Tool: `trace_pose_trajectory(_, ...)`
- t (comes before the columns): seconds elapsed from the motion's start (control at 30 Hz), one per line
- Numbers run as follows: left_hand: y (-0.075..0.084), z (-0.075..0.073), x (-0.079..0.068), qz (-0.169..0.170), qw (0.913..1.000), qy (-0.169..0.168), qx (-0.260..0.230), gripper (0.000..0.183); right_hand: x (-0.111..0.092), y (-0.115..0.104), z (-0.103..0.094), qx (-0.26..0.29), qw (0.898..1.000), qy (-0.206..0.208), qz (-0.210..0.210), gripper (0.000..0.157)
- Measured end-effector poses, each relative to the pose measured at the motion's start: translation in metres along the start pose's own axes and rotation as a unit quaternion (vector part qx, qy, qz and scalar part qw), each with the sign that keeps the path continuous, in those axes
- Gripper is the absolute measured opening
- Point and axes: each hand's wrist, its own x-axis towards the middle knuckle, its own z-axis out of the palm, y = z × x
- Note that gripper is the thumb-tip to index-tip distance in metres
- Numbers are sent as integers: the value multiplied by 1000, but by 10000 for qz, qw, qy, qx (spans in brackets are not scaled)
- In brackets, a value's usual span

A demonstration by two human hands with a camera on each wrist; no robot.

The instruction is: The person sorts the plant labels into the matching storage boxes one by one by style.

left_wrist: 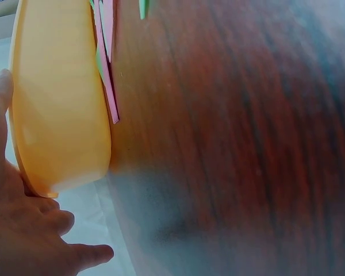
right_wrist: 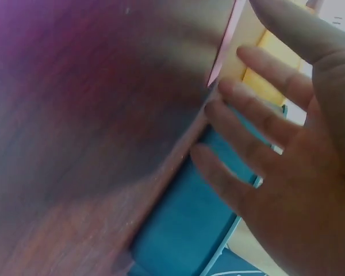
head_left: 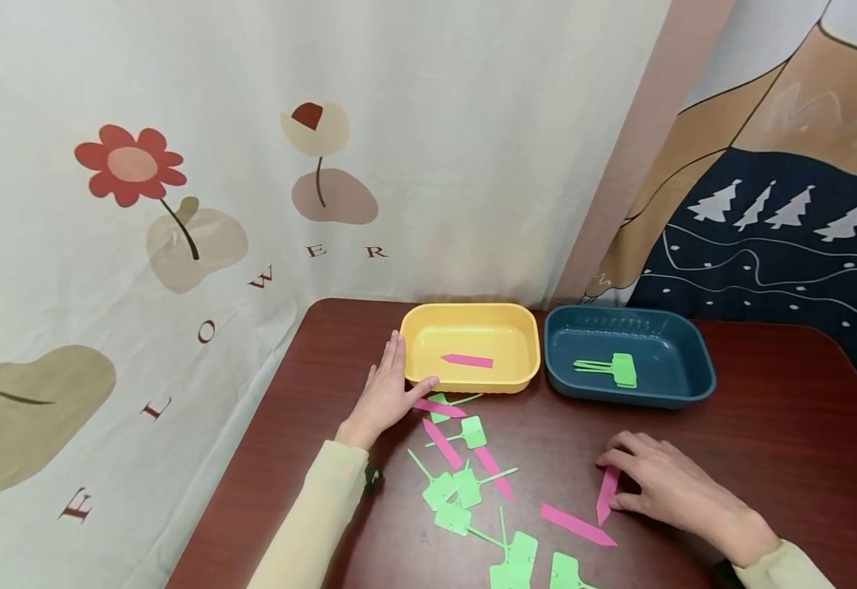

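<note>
My left hand (head_left: 386, 398) lies along the left end of the yellow tray (head_left: 408, 348), fingers straight against its side and thumb at the front. One pink pointed plant label (head_left: 468, 361) lies in this tray. On the right, my right hand (head_left: 667, 483) is down at the table, index finger and thumb spread about another pink label (head_left: 606, 493). In the right wrist view its fingers (right_wrist: 247, 138) are loosely extended beside that label's end. A second pink label (head_left: 578, 525) lies to its left. Green square-headed plant tags (head_left: 470, 432) and pink labels are scattered between the hands.
A dark blue tray (head_left: 701, 360) stands right of the yellow one and holds a small stack of green tags (head_left: 623, 370). More green tags (head_left: 520, 556) lie near the front of the brown table (head_left: 774, 409). A printed curtain (head_left: 435, 164) hangs behind.
</note>
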Motion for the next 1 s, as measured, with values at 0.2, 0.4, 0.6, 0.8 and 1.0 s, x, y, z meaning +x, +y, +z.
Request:
trace_pose_trajectory(0.2,-2,0,0,-35,10000,-34,4,109,0,3,1,52,9988,69,-476,29)
trace_pose_trajectory(0.4,-2,0,0,-46,10000,-47,11,109,2,8,0,-41,9985,223,-492,23)
trace_pose_trajectory(0.6,-1,1,1,-6,10000,-9,10,109,3,12,2,-82,9982,311,-498,28)
trace_pose_trajectory(0.8,-1,1,1,-14,10000,-13,19,108,3,15,4,34,9992,233,-324,33)
trace_pose_trajectory(1.0,-1,0,1,-37,10000,-52,-2,109,3,16,3,684,9976,-52,-101,29)
